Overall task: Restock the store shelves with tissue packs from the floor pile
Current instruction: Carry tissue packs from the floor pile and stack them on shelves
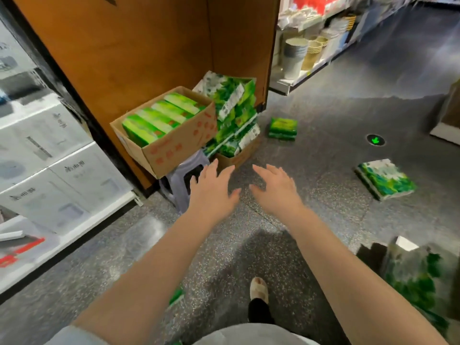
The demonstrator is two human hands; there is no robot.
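While the tissue stack leans against the wooden panel, a carton of green packs sits tilted on a stool beside it. Two loose packs lie apart on the floor. Left hand and right hand reach forward with fingers spread, holding nothing. Boxed goods fill the left shelf.
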